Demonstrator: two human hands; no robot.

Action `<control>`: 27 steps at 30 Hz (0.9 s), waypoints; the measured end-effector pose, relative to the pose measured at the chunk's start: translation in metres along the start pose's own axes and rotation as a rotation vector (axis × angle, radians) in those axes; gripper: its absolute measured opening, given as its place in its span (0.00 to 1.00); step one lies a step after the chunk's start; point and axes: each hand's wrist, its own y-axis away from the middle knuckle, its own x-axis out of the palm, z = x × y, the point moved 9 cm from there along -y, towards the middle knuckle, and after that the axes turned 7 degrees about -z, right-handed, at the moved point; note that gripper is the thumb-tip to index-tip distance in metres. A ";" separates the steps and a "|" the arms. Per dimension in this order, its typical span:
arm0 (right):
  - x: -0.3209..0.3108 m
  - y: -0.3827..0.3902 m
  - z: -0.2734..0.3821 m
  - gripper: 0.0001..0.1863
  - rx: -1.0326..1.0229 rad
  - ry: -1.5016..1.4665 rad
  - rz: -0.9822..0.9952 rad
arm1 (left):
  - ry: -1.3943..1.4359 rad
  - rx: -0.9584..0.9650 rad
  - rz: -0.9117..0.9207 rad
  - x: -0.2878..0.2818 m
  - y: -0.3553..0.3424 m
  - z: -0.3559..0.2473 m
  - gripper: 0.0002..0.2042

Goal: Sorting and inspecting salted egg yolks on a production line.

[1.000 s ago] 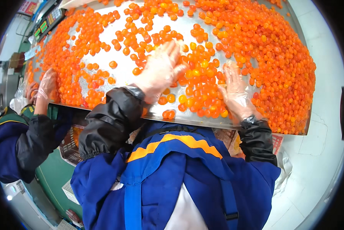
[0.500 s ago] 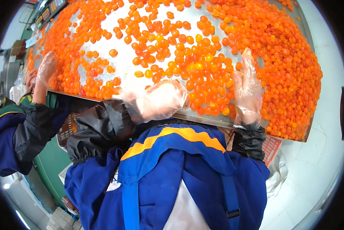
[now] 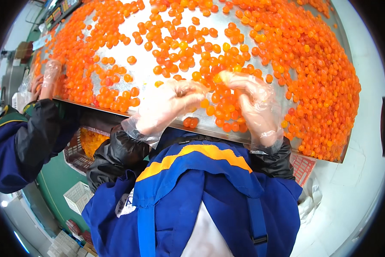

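Glossy orange balls that look like egg yolks (image 3: 233,109) lie loose on a metal tabletop (image 3: 143,83). My left hand (image 3: 169,103), in a clear plastic glove, is at the tray's near side with fingers and thumb drawn together. Whether anything sits between its fingertips cannot be made out. Opposite it, my right hand (image 3: 261,107), gloved the same way, bends its fingers over the yolks. Its fingertips touch one yolk, and its thumb stands apart from the fingers with several yolks lying between. Black sleeve covers wrap both my forearms.
A dense heap of yolks (image 3: 321,90) spreads at the right. Another person's gloved hand (image 3: 52,77) works at the left end. Below the table's edge are a crate with yellow-orange contents (image 3: 91,143), a white basket (image 3: 79,197) and a red crate (image 3: 303,168). A scale stands far left (image 3: 59,13).
My right hand has swept left from the heap's edge, its straight fingers now bent. My left hand has risen slightly, fingers drawn together. Yolks between the hands are bunched closer.
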 end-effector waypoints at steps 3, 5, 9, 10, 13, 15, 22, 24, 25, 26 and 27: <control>0.008 -0.008 0.020 0.13 0.116 -0.077 0.056 | 0.386 0.030 -0.124 -0.002 -0.003 0.009 0.15; 0.014 -0.010 0.026 0.12 0.108 -0.092 0.069 | 0.548 0.004 -0.160 -0.005 0.003 0.011 0.15; 0.024 -0.013 0.033 0.10 0.188 -0.202 0.119 | 0.740 -0.029 -0.178 -0.012 0.008 0.026 0.15; 0.027 -0.013 0.035 0.10 0.141 -0.184 0.102 | 0.783 -0.023 -0.150 -0.011 0.010 0.020 0.15; 0.026 -0.015 0.045 0.09 0.024 -0.098 0.067 | 0.823 -0.017 -0.169 -0.008 0.012 0.009 0.15; 0.027 -0.015 0.050 0.09 -0.002 -0.079 0.057 | 0.819 -0.005 -0.205 -0.011 0.013 0.011 0.14; 0.039 -0.016 0.050 0.09 -0.062 0.006 0.059 | 0.771 0.056 -0.215 -0.011 0.020 0.006 0.10; 0.042 -0.016 0.049 0.09 -0.073 0.023 0.075 | 0.736 0.067 -0.214 -0.012 0.019 0.009 0.10; 0.044 -0.016 0.048 0.09 -0.044 0.009 0.101 | 0.691 0.068 -0.225 -0.013 0.020 0.011 0.09; 0.046 -0.015 0.046 0.10 -0.014 -0.005 0.128 | 0.646 0.068 -0.236 -0.014 0.020 0.013 0.09; 0.048 -0.015 0.046 0.09 0.006 -0.016 0.132 | 0.622 0.090 -0.235 -0.015 0.019 0.014 0.09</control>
